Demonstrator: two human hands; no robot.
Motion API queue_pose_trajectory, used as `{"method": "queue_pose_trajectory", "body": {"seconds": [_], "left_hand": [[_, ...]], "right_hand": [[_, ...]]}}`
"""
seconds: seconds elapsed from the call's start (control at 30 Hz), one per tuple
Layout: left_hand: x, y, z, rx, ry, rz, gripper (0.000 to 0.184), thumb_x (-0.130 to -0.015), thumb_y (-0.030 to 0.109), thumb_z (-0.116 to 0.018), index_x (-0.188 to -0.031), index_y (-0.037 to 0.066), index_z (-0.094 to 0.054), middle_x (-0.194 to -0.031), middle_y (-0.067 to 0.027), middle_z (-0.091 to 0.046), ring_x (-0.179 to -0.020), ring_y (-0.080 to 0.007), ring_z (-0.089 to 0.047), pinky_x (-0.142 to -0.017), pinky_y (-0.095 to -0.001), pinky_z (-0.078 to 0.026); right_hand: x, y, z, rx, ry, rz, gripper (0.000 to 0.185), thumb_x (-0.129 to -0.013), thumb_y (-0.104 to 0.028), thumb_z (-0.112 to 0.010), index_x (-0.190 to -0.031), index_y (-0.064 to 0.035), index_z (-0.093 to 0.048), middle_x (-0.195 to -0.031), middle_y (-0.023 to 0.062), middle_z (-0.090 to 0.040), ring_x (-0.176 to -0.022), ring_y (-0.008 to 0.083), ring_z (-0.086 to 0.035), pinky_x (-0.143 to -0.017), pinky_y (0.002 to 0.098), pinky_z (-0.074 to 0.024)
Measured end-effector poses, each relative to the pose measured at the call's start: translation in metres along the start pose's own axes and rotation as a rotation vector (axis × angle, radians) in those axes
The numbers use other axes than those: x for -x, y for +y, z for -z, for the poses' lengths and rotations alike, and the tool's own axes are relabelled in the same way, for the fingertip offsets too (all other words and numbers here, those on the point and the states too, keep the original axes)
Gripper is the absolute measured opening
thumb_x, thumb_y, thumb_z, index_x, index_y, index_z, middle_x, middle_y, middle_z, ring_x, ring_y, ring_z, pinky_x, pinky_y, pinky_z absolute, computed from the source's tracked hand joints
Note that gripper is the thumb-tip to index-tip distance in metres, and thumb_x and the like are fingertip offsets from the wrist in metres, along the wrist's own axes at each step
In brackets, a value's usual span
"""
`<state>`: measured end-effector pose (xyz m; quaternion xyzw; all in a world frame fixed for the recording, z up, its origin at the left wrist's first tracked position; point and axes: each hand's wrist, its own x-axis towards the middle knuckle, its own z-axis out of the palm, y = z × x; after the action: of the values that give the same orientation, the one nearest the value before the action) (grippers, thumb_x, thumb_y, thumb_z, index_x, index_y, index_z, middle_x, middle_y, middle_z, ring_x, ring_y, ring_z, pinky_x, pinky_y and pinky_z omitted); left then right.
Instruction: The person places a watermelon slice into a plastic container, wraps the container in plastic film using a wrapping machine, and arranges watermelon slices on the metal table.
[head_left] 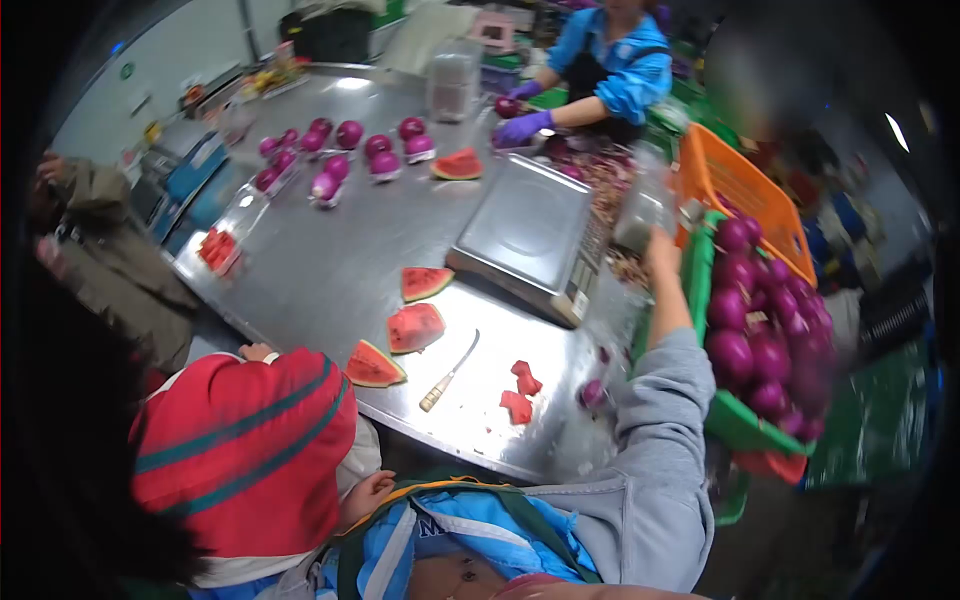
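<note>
My right arm, in a grey sleeve, reaches across the table's right side. My right hand (661,252) is closed on the near end of a clear plastic container (642,212), possibly a stack of them; my fingers are partly hidden. Low in the view, beside a person's red hood (245,450), is what appears to be my left hand (368,497), its fingers partly hidden. Between my arms on the table lie a knife with a light handle (436,392), red watermelon pieces (517,406) and a small purple onion (592,393). Watermelon wedges (426,283) lie farther left.
A digital scale (528,225) occupies the metal table (340,230). Onion skins (607,185) litter its right side. A green crate (690,335) of purple onions (765,360) and an orange crate (790,215) stand right. Opposite, a co-worker in purple gloves (525,128) handles an onion.
</note>
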<state>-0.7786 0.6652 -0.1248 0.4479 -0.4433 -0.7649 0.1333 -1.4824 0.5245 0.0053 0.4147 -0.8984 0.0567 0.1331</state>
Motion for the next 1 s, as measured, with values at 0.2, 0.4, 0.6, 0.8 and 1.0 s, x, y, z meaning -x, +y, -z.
{"method": "queue_pose_trajectory", "body": {"seconds": [0.2,0.4,0.6,0.8,1.0], "left_hand": [[-0.015,0.04,-0.043,-0.44,0.278,-0.011,0.033,-0.081,0.013,-0.059,-0.11,0.0,-0.05,-0.083,-0.0077,-0.059,-0.078,-0.0127,-0.056,-0.07,-0.0256,-0.045],[-0.033,0.061,-0.063,-0.497,0.37,-0.012,0.031,-0.08,0.015,-0.06,-0.107,0.001,-0.052,-0.091,-0.0107,-0.06,-0.081,-0.0181,-0.059,-0.071,-0.0284,-0.046],[-0.051,0.1,-0.072,-0.707,0.392,-0.178,0.029,-0.078,0.012,-0.06,-0.105,0.003,-0.054,-0.09,-0.0125,-0.06,-0.08,-0.0231,-0.061,-0.069,-0.031,-0.047],[-0.066,0.098,-0.051,-0.644,0.369,-0.29,0.028,-0.079,0.01,-0.059,-0.107,0.004,-0.054,-0.093,-0.0107,-0.06,-0.082,-0.0196,-0.06,-0.073,-0.0287,-0.047],[-0.109,0.108,-0.048,0.324,0.027,-0.358,0.063,-0.08,0.023,-0.062,-0.131,0.012,-0.028,-0.119,-0.0119,-0.047,-0.106,-0.0232,-0.05,-0.087,-0.0338,-0.04]], "right_hand": [[-0.083,0.062,-0.1,0.11,0.017,0.146,0.033,-0.088,-0.014,-0.031,-0.115,-0.0089,-0.048,-0.121,0.0136,-0.048,-0.11,0.0272,-0.049,-0.087,0.044,-0.0403],[-0.107,0.056,-0.09,0.172,-0.056,0.277,0.025,-0.081,-0.009,-0.037,-0.096,-0.0069,-0.057,-0.096,0.013,-0.061,-0.095,0.0303,-0.056,-0.082,0.0424,-0.0396],[-0.11,0.061,-0.086,0.047,0.136,0.264,0.013,-0.08,-0.014,-0.046,-0.081,-0.0062,-0.056,-0.083,0.0143,-0.061,-0.08,0.0348,-0.057,-0.07,0.0409,-0.0437],[-0.099,0.012,-0.014,-0.132,0.352,0.185,0.01,-0.067,-0.011,-0.065,-0.07,-0.0071,-0.056,-0.071,0.0089,-0.061,-0.068,0.0291,-0.059,-0.061,0.0373,-0.045],[0.034,-0.177,0.072,-0.583,0.649,0.885,0.003,-0.07,-0.004,-0.06,-0.072,-0.0063,-0.061,-0.07,0.006,-0.06,-0.067,0.0206,-0.056,-0.061,0.0318,-0.044]]}}
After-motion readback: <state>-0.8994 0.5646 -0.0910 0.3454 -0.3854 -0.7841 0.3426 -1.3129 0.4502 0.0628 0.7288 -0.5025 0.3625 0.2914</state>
